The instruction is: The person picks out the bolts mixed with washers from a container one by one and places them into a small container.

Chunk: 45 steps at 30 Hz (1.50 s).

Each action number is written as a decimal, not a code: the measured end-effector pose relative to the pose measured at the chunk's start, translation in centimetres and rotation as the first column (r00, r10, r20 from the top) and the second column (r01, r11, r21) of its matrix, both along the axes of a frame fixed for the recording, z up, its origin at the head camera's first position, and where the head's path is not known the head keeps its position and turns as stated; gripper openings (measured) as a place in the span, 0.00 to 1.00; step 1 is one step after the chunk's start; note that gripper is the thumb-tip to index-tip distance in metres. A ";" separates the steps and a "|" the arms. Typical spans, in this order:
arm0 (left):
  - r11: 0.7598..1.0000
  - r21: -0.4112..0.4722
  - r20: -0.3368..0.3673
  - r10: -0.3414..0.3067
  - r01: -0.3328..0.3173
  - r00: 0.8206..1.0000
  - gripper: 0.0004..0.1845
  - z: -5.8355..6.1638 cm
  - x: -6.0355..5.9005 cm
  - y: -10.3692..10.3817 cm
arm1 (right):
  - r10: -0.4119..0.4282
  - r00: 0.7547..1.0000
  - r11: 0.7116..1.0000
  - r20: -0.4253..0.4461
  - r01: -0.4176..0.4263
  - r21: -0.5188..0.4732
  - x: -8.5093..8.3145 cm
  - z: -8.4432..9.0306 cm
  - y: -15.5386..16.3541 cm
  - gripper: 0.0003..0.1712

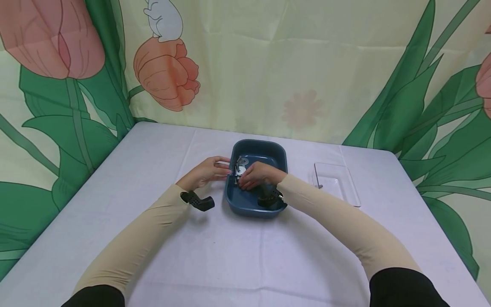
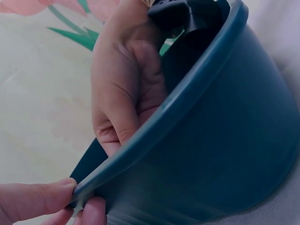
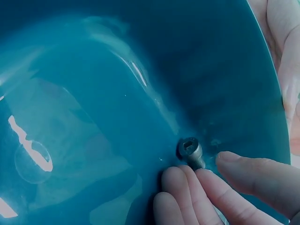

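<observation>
A blue plastic basin (image 1: 256, 212) sits near the middle of the table. At its left side my left hand (image 1: 209, 172) pinches the rim; the left wrist view shows the thumb and fingertips on either side of the edge. My right hand (image 1: 258, 175) reaches down inside the basin. Its fingertips lie around a socket-head bolt (image 3: 191, 147), which rests close to the basin wall. A gap shows between the upper fingertip and the bolt, while the lower fingers cover part of its shank. Several shiny metal parts (image 1: 241, 164), some round and flat, lie along the basin's left side.
Right of the basin lies a shallow clear tray (image 1: 354, 197), with a small dark metal piece (image 1: 320, 186) near its left edge. White cloth (image 1: 215, 260) covers the table. A flower-printed curtain (image 1: 261, 76) hangs behind it.
</observation>
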State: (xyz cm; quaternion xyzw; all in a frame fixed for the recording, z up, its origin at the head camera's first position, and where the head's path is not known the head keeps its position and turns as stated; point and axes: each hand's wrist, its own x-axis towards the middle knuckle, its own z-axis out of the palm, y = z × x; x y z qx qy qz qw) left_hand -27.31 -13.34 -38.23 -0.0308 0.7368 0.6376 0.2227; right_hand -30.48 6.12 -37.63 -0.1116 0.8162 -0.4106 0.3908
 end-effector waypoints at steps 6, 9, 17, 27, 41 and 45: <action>1.000 -0.005 -0.002 0.002 -0.002 1.000 0.28 0.0 0.0 0.0 | -0.058 0.998 0.998 0.026 0.058 -0.014 0.0 0.0 -0.2 0.15; 1.000 -0.007 -0.006 0.001 -0.001 1.000 0.28 0.0 0.1 0.0 | -0.084 0.995 0.996 0.045 0.085 -0.029 0.1 -0.1 -0.5 0.15; 1.000 0.003 -0.007 0.000 0.000 1.000 0.28 0.0 0.1 0.0 | -0.153 0.985 0.986 0.077 0.157 -0.059 0.3 -0.2 -1.2 0.15; 1.000 -0.009 -0.009 -0.001 0.001 1.000 0.28 0.2 0.2 0.2 | -0.178 0.970 0.971 0.166 0.201 -0.130 0.5 -0.6 -1.4 0.16; 1.000 -0.005 -0.007 -0.011 0.010 1.000 0.28 0.2 0.1 0.1 | -0.213 0.963 0.962 0.162 0.236 -0.135 0.7 -0.5 -1.7 0.14; 1.000 0.002 -0.010 -0.014 0.014 1.000 0.27 0.2 0.2 0.1 | -0.195 0.975 0.970 0.109 0.208 -0.129 0.6 -0.5 -1.6 0.13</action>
